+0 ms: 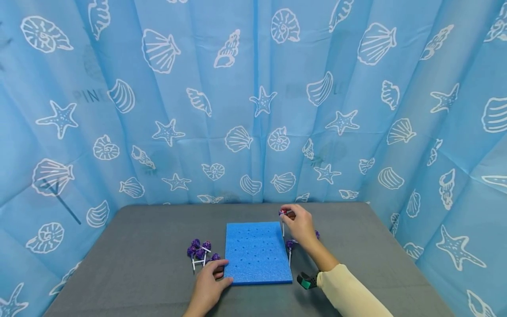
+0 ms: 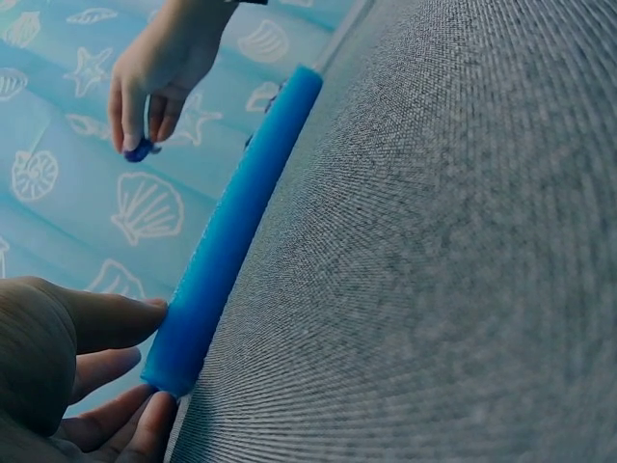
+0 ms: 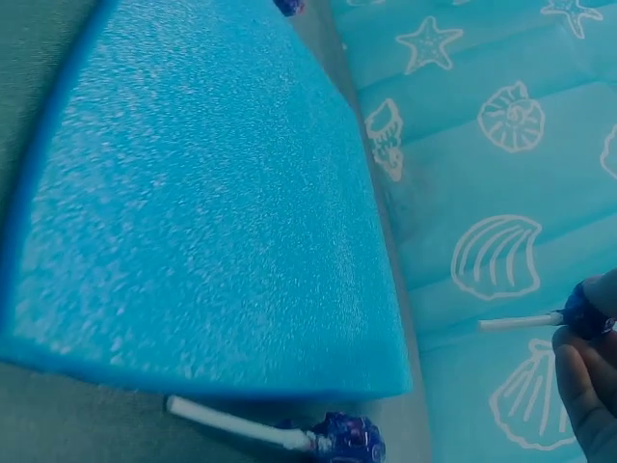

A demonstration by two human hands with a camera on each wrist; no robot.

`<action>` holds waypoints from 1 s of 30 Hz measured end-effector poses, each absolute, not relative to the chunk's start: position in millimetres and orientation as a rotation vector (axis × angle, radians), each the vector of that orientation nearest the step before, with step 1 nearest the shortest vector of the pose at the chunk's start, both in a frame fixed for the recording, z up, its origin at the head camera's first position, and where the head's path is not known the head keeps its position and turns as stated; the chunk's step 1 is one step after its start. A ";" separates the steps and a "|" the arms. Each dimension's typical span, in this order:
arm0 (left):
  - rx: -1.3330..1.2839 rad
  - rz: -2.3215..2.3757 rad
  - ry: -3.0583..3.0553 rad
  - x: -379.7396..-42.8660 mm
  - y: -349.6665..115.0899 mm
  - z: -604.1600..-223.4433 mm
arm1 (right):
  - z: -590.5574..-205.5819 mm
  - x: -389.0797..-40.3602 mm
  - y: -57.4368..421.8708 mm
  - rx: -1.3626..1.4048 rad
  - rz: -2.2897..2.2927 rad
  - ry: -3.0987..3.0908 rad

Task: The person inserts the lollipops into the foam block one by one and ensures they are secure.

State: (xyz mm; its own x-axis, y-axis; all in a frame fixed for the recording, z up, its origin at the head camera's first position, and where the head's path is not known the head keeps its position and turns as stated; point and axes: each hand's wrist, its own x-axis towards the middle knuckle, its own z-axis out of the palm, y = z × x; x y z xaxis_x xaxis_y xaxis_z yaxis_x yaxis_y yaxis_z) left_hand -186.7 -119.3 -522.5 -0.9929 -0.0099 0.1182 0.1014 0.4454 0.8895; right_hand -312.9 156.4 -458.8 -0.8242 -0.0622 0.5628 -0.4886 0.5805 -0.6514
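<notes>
My right hand (image 1: 299, 222) pinches a purple-wrapped lollipop (image 3: 588, 311) by its candy head, above the far right corner of a blue foam board (image 1: 257, 253). Its white stick (image 3: 521, 322) hangs downward in the head view. Rows of small holes dot the top of the board. At the near left corner, my left hand (image 1: 210, 281) holds the board's edge between thumb and fingers, as the left wrist view also shows. More lollipops (image 1: 200, 253) lie in a cluster left of the board, just beyond the left hand.
Beside the board's right edge lie a few lollipops (image 1: 290, 245), one partly behind the right wrist. A grey cloth-covered table (image 1: 150, 246) bears everything. Behind it hangs a blue curtain (image 1: 253, 110) with white shell prints.
</notes>
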 end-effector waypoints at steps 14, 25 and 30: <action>-0.080 -1.597 -2.599 -188.3 -120.1 -524.5 | -467.6 -330.6 141.8 0.442 1.283 -2.246; -0.040 -1.613 -2.624 -189.1 -120.7 -522.7 | -481.4 -333.4 132.7 0.428 1.310 -2.263; -0.033 -1.607 -2.624 -189.0 -120.8 -523.1 | -486.4 -334.6 130.2 0.430 1.309 -2.272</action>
